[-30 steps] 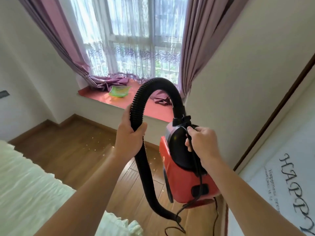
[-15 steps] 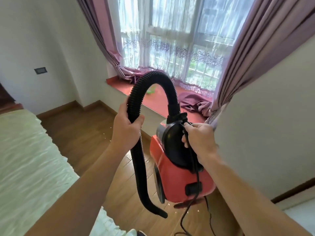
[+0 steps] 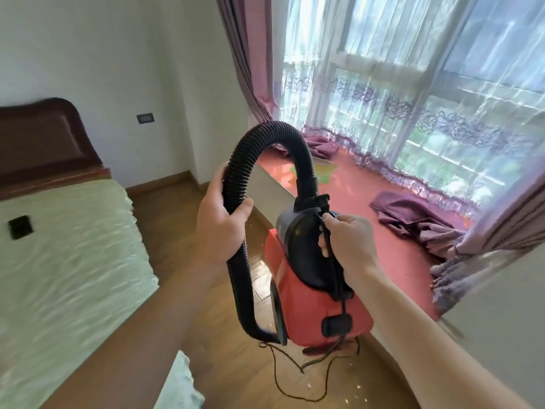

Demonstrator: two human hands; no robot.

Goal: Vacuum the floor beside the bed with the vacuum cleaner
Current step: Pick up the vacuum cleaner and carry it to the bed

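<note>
A black object (image 3: 20, 227) lies on the bed (image 3: 65, 276); white specks (image 3: 309, 385) dot the floor (image 3: 182, 237).

My right hand (image 3: 348, 243) hides the part of the vacuum cleaner (image 3: 309, 302) it grips; hose (image 3: 236, 184) end by the red body is motion-blurred, tip unclear. Green thing (image 3: 326, 172) on the window ledge (image 3: 368, 184) mostly behind the hose, can't identify. Bed (image 3: 65, 261) and headboard (image 3: 41, 137) cut off at left edge; small dark object (image 3: 20, 227) on the bed blurred, floor specks (image 3: 358, 386) too small to tell.
</note>
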